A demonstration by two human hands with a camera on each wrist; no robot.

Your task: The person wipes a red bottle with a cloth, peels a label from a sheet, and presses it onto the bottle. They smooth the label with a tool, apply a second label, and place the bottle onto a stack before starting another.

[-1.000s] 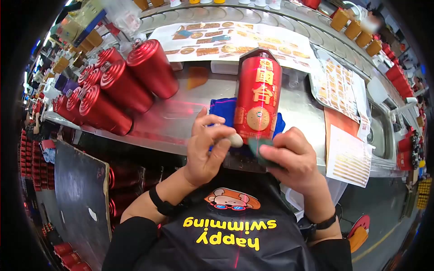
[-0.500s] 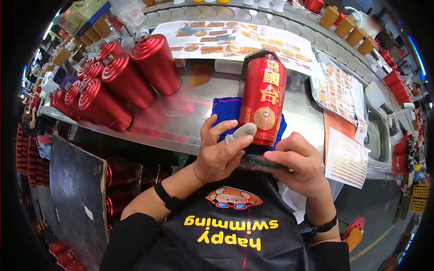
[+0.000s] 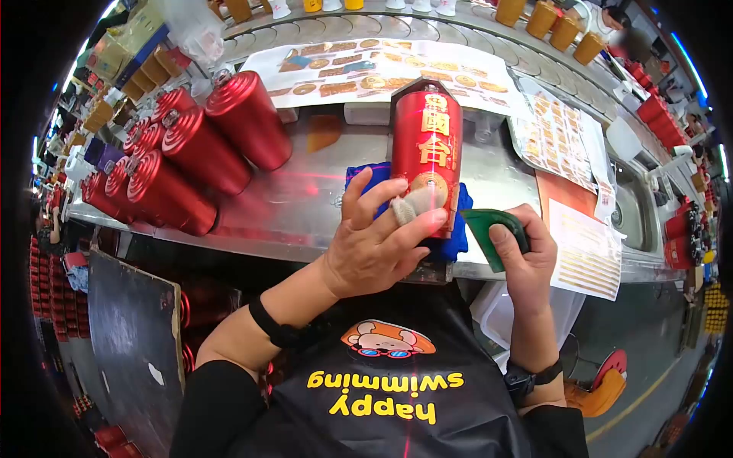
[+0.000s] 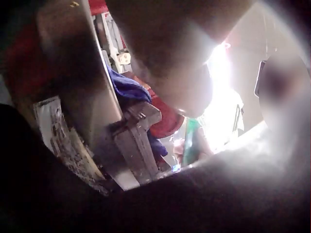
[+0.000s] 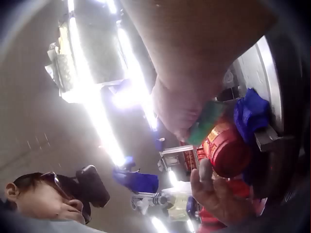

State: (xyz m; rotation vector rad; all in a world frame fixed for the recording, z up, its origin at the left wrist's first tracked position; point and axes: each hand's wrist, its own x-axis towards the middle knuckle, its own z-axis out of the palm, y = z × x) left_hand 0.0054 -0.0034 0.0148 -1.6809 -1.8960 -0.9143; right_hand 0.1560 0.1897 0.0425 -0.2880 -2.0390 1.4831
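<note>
A red bottle (image 3: pixel 427 130) with gold characters and a round gold emblem lies on a blue cloth (image 3: pixel 456 238), its base toward the person. My left hand (image 3: pixel 370 244) is at the bottle's lower end, and a finger in a pale fabric finger cot (image 3: pixel 418 202) rests on the emblem, partly hiding it. The other left fingers are spread loosely. To the right of the bottle, my right hand (image 3: pixel 531 256) grips a green scraper (image 3: pixel 485 233) between thumb and fingers, apart from the bottle. The right wrist view shows the scraper (image 5: pixel 206 121) near the bottle's side (image 5: pixel 228 150).
Several red bottles (image 3: pixel 244 114) stand at the left of the metal table (image 3: pixel 305 198). Behind lies a sheet of gold decals (image 3: pixel 374 72); more decal sheets (image 3: pixel 561 141) and a striped sheet (image 3: pixel 584 252) lie at the right, near a sink (image 3: pixel 634 206). A conveyor (image 3: pixel 336 34) runs along the back.
The scraper has moved from the bottle's lower end out to the right and up, in my right hand. My left hand's covered finger has gone from the bottle's lower edge onto the emblem.
</note>
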